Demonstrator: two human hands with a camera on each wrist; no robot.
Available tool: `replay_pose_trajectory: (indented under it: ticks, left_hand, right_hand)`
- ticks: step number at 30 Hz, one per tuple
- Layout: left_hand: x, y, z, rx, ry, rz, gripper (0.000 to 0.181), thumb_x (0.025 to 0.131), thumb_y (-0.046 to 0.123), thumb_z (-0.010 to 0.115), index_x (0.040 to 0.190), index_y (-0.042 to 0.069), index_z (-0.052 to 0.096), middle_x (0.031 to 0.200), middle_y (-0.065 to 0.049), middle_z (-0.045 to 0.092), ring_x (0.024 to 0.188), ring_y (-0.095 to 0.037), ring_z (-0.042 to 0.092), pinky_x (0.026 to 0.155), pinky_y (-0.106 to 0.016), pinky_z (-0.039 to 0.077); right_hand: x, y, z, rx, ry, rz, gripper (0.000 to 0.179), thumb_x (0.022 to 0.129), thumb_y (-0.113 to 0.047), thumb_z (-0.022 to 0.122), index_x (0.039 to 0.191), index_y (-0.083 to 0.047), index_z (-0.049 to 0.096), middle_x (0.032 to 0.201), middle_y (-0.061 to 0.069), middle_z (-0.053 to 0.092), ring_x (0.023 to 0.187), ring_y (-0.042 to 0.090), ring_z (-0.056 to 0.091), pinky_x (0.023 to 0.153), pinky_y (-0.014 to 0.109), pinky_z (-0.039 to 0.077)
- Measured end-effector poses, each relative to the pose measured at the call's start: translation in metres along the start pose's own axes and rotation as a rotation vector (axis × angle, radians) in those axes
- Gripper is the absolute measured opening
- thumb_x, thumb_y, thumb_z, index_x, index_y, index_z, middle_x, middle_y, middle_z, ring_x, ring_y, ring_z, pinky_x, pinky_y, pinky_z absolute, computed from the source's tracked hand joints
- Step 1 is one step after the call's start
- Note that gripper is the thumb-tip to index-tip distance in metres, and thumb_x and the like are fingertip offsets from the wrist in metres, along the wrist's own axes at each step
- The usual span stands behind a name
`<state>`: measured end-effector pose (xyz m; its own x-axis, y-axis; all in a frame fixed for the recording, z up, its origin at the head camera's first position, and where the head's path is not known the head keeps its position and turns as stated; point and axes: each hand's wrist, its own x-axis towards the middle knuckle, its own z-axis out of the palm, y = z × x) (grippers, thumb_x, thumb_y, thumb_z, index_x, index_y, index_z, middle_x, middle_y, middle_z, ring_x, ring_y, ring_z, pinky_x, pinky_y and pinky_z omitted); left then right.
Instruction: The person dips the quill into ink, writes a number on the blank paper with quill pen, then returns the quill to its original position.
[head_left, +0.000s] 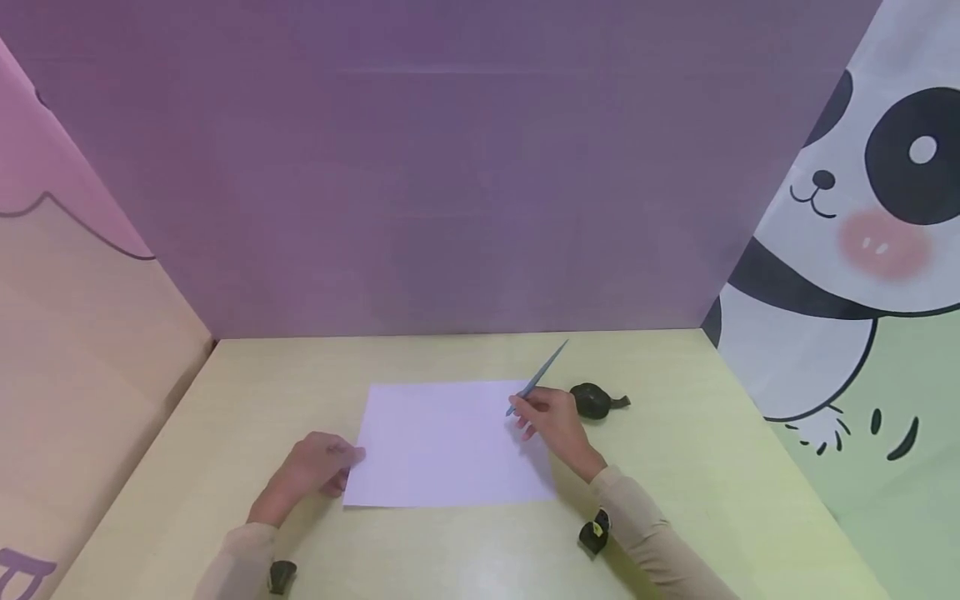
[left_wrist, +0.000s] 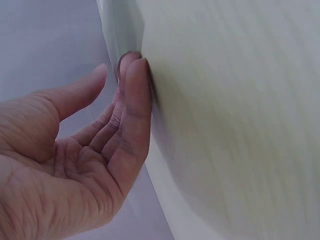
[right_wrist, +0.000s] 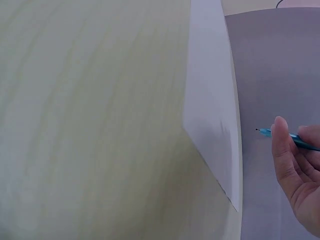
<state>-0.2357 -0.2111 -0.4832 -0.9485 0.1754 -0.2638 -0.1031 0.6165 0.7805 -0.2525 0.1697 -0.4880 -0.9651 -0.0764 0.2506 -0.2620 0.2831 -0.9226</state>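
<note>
Looks like a screened-off tabletop workspace, judging by pale table (head_left: 450, 546), purple backdrop (head_left: 465, 183), cartoon panda panel (head_left: 840, 287).

Beyond the paper (head_left: 442, 450), bare table (head_left: 435, 359) gives passage to the purple wall (head_left: 480, 183), while a black object (head_left: 592, 402) obstructs the right.

A pale, wood-grained table (head_left: 450, 550) is backed by a plain purple panel (head_left: 450, 183). Toward the table's right side, a dark, rounded object (head_left: 591, 402) with a short stem is seen. On the right wall (head_left: 900, 500), pale green low down, a pink-cheeked cartoon panda (head_left: 832, 258) is printed; the left wall (head_left: 75, 333) is coloured pink above beige.
</note>
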Motion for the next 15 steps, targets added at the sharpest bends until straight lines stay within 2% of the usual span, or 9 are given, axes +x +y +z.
replay_pose_trajectory:
  ticks: [3,10,15]
  left_hand:
    - [0.003,-0.001,-0.001,0.016,-0.002,-0.003,0.036,0.103,0.022,0.063,0.112,-0.012,0.068,0.081,-0.011,0.068,0.065,-0.019,0.067,0.064,-0.035,0.063]
    - [0.006,-0.001,0.002,0.013,0.022,-0.005,0.022,0.101,0.015,0.064,0.097,-0.006,0.068,0.076,-0.009,0.065,0.063,-0.017,0.066,0.063,-0.034,0.063]
    - [0.003,-0.001,0.007,-0.010,0.029,-0.012,0.023,0.100,0.013,0.065,0.105,-0.009,0.070,0.073,-0.008,0.066,0.063,-0.017,0.067,0.064,-0.033,0.063]
  right_hand:
    - [0.002,0.001,0.002,0.012,-0.014,0.011,0.019,0.099,-0.006,0.071,0.101,0.012,0.075,0.086,0.033,0.071,0.071,0.050,0.070,0.058,0.038,0.063]
    - [0.003,-0.010,0.008,0.012,-0.056,0.024,0.020,0.101,0.001,0.066,0.104,0.020,0.070,0.088,0.041,0.068,0.077,0.061,0.066,0.062,0.052,0.061]
    - [-0.003,-0.032,0.008,0.021,-0.069,0.008,0.019,0.100,0.003,0.065,0.101,0.021,0.069,0.086,0.042,0.066,0.075,0.061,0.066,0.062,0.051,0.062]
